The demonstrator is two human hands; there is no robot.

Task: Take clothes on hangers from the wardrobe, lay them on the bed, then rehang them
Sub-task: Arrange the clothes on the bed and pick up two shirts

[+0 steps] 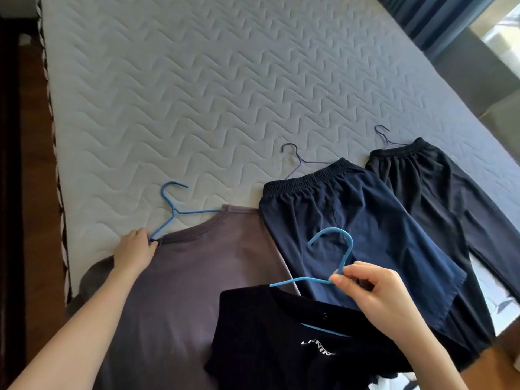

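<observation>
with left hand (136, 247), pinched blue hanger (174, 211) at collar of purple-grey shirt (202, 277), flat on bed (197, 94). with right hand (374, 294), gripped second blue hanger (349, 249) carrying black top (281, 333). noted navy shorts (351, 220) and black trousers (436, 198) further right on bed.

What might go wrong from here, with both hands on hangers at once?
The right hand pinches its blue hanger only at the neck, so the black shirt may tip and slide off. The left hand grips the other blue hanger at one shoulder, with much of it outside the grey shirt collar; lifting might pull the hanger free and leave the shirt on the mattress.
</observation>
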